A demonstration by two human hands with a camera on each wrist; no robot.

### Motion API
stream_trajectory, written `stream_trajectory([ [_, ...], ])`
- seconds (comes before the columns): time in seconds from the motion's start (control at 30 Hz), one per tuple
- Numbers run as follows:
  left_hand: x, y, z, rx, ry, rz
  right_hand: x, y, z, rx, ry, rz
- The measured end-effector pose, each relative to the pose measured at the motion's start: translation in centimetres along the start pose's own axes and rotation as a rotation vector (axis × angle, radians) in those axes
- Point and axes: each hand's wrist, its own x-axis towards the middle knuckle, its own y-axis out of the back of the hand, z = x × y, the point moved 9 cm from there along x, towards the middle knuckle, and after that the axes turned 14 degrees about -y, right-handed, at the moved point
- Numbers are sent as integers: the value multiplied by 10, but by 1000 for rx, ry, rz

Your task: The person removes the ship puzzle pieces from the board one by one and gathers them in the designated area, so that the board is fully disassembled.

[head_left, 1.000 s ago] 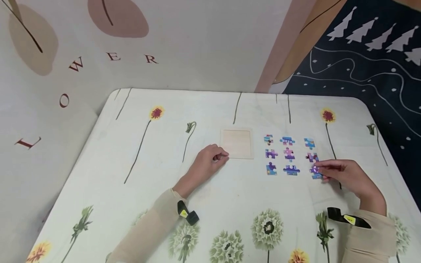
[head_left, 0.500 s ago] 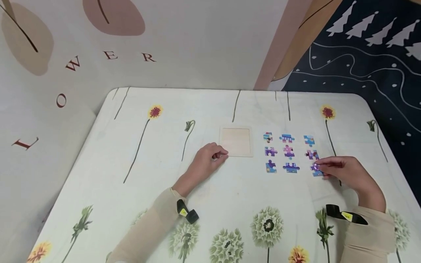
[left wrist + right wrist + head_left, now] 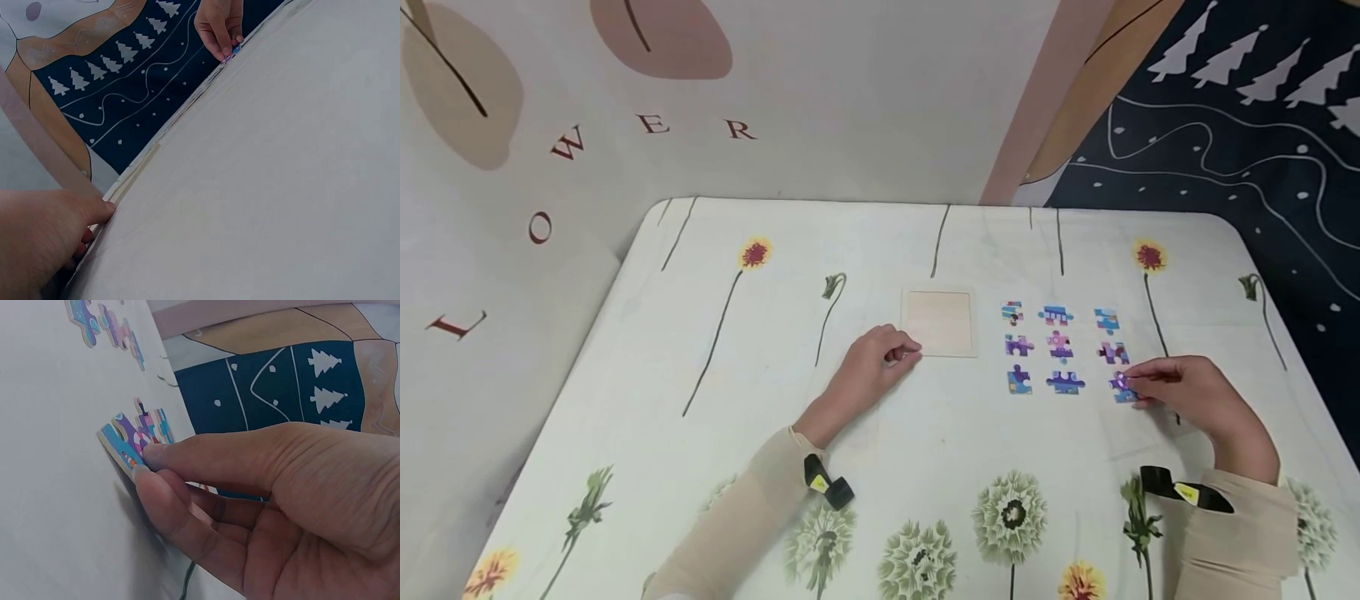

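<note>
My right hand [image 3: 1198, 400] pinches a purple and blue jigsaw puzzle piece [image 3: 1122, 388] between thumb and fingers. In the right wrist view this piece [image 3: 115, 442] is tilted, with a shadow under its near edge. It is the front right one of several pieces laid out in loose rows and columns, such as the purple piece [image 3: 1065, 383] beside it. My left hand [image 3: 877, 360] has its fingers curled, with thumb and fingertip gripping the near left corner of a square wooden puzzle tray [image 3: 938, 323]. Bare wood shows inside the tray's raised frame.
A white cloth with printed flowers covers the table [image 3: 940, 437]. The puzzle pieces lie to the right of the tray. Behind the table hangs a pale printed curtain [image 3: 865, 100], and a dark one with white trees [image 3: 1210, 150] is at the right.
The fingers of my right hand have shifted very slightly at the puzzle piece, and a little more of it shows. My left hand stays at the tray's corner. The head view has tilted slightly.
</note>
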Motion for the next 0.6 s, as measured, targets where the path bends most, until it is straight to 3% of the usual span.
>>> stream_trajectory([
  [0.3, 0, -1, 0, 9, 7, -12, -2, -2, -1, -11, -27, 44],
  [0.6, 0, 0, 1, 12, 0, -7, -2, -1, -3, 3, -6, 34],
])
